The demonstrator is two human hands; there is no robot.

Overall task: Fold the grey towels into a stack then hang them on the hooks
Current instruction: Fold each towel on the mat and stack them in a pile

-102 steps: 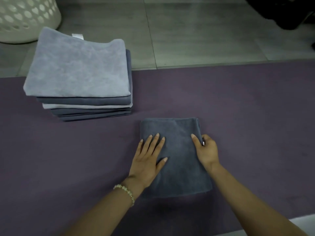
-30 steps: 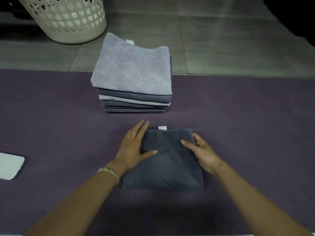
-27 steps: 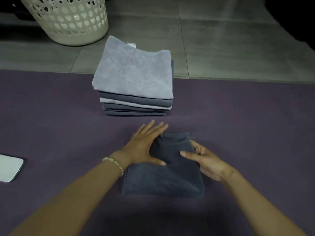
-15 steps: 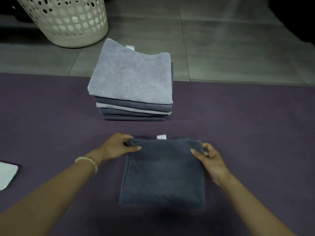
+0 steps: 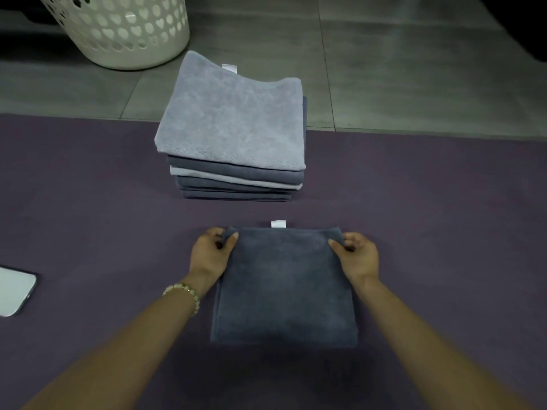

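Note:
A folded dark grey towel (image 5: 285,287) lies flat on the purple mat (image 5: 88,202) in front of me, its white tag at the far edge. My left hand (image 5: 210,253) pinches its far left corner, thumb on top. My right hand (image 5: 357,255) pinches the far right corner the same way. Just beyond stands a stack of folded towels (image 5: 233,134), several high, with a light grey one on top and dark grey ones below.
A white perforated laundry basket (image 5: 124,31) stands on the grey tiled floor at the far left. A phone (image 5: 13,290) lies on the mat at the left edge. No hooks are in view.
Both hands went from pressing flat on the towel's middle to gripping its two far corners. The towel now lies squared and smooth.

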